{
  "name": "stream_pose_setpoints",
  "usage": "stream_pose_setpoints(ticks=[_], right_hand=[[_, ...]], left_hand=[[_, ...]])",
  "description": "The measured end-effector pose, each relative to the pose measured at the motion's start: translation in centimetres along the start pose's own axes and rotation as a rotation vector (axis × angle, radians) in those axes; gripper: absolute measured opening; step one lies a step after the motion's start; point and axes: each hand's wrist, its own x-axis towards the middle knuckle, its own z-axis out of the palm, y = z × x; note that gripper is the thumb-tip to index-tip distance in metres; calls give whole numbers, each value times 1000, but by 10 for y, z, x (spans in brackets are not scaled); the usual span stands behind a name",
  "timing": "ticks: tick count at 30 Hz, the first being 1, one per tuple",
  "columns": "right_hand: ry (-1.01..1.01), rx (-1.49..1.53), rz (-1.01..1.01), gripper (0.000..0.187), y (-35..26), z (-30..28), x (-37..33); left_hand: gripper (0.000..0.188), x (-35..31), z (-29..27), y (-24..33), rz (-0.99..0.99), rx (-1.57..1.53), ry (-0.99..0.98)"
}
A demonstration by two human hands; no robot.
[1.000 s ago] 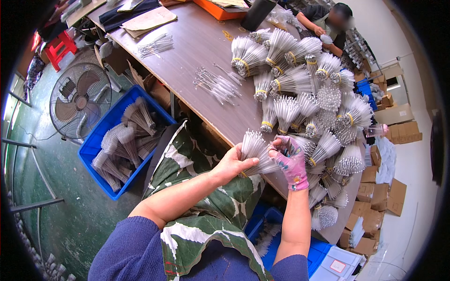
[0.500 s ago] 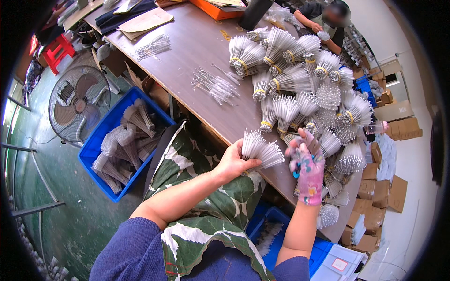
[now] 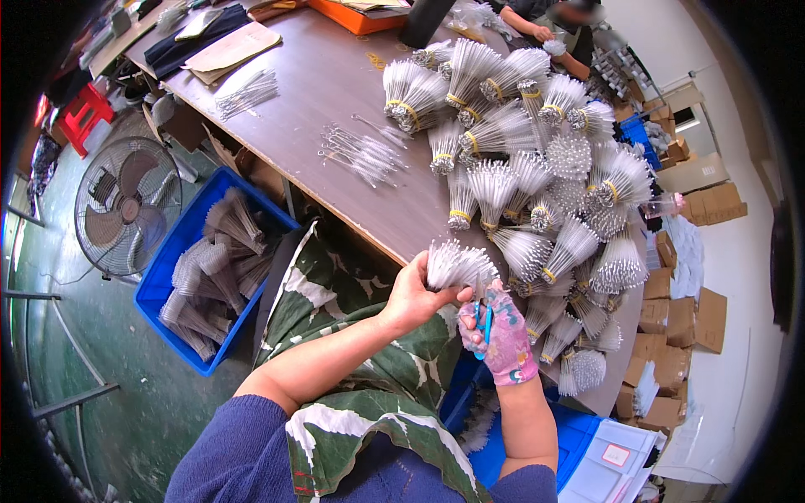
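My left hand is closed around a bundle of thin white-bristled wire brushes at the table's near edge, tips fanning upward. Against the bundle's lower right side is my right hand, in a pink patterned glove with bare fingertips. Its fingers curl round a small blue-handled tool, whose jaws are hidden, so I cannot tell if it is scissors or cutters. Many similar brush bundles, several tied with yellow bands, are heaped on the table just beyond my hands.
Loose brushes lie on the table left of the heap. A blue bin of brush bundles stands on the floor beside a fan. Another person works at the far side. Cardboard boxes line the right.
My right hand has come left and down from beside the heap to the held bundle, and the blue-handled tool shows more plainly. The whole view has shifted slightly.
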Motion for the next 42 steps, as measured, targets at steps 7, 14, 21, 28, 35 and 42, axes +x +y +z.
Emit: stream_pose_setpoints(ticks=[7,14,21,28,35,42], right_hand=[[61,27,-8,51,2,5,0],[2,69,-65,51,3,-3,1],[-39,162,-41,49,3,0,1],[-8,160,-37,51,6,0,-2],[-12,159,-38,51,7,-2,-1],[-33,171,-64,50,6,-3,4]], left_hand=[[36,-1,3,-4,12,46,13],[36,-3,9,0,1,92,36],[41,-1,6,-10,42,83,34],[37,-2,8,-6,22,81,61],[35,-1,6,-15,53,91,56],[39,-1,9,-9,57,124,70]])
